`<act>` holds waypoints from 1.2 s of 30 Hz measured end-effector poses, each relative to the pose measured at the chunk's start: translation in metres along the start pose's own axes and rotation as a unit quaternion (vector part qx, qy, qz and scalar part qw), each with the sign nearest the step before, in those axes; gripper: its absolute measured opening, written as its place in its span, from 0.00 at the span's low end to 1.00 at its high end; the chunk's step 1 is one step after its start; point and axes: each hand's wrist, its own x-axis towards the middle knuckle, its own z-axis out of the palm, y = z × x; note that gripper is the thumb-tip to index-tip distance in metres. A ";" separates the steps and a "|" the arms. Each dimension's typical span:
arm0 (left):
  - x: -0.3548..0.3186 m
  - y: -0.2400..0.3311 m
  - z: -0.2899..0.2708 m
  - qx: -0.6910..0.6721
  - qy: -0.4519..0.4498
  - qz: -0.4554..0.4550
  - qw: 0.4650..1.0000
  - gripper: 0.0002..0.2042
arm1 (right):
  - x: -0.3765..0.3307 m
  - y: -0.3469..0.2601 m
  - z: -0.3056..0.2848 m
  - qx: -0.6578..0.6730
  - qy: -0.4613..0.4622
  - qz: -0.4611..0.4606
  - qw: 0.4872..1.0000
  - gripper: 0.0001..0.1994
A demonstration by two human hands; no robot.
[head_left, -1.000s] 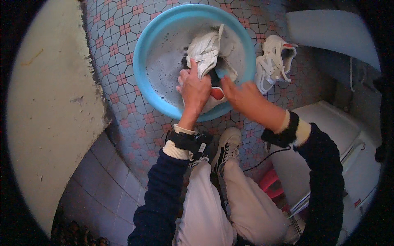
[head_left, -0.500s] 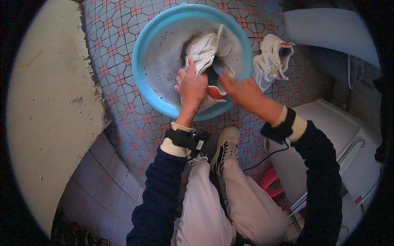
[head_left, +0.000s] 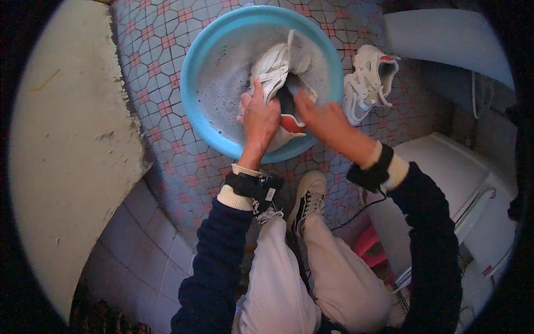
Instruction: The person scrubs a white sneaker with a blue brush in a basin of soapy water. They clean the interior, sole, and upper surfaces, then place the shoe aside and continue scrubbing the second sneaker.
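A white sneaker (head_left: 272,68) with a red-orange heel patch is tilted in a light blue basin (head_left: 192,92) of sudsy grey water. My left hand (head_left: 260,116) grips the sneaker along its near side, fingers wrapped round the edge of its opening. At the other side of the opening is my right hand (head_left: 324,121), closed and slightly blurred. A bluish bit of something shows by its fingertips inside the shoe, but its kind is hidden. To the right of the basin, a matching white sneaker (head_left: 367,83) rests on the floor.
Patterned grey-and-pink tiles (head_left: 161,61) cover the floor. A worn pale ledge (head_left: 72,128) runs along the left. On the right stand a white box-like appliance (head_left: 428,183) and a pale curved panel (head_left: 450,44). Something pink (head_left: 370,245) lies beside my leg.
My right hand has shifted slightly left and up at the shoe's opening. The left hand keeps its grip, and the sneaker has tipped slightly.
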 end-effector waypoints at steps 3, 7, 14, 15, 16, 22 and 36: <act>0.003 -0.001 0.001 -0.003 -0.008 -0.011 1.000 0.33 | 0.009 0.005 -0.001 0.004 0.033 0.006 0.999 0.23; 0.003 -0.003 0.006 -0.012 0.010 -0.008 1.000 0.33 | -0.037 -0.003 -0.025 0.085 -0.148 0.002 0.985 0.11; 0.000 0.000 0.000 0.003 -0.011 0.012 1.000 0.33 | -0.003 -0.007 0.003 0.028 0.016 0.022 0.999 0.20; 0.000 0.001 0.000 0.004 -0.015 0.015 1.000 0.33 | 0.010 -0.005 0.006 0.013 0.030 0.037 0.999 0.21; -0.001 0.001 0.000 0.004 -0.011 0.019 1.000 0.33 | 0.017 -0.002 0.005 -0.011 0.006 0.073 0.997 0.22; -0.003 0.002 0.003 0.026 0.001 0.008 1.000 0.33 | -0.035 0.001 -0.029 0.092 -0.177 -0.005 0.980 0.23; 0.002 -0.001 0.004 0.002 -0.004 0.007 1.000 0.33 | -0.022 -0.002 -0.020 0.063 -0.160 0.022 0.985 0.24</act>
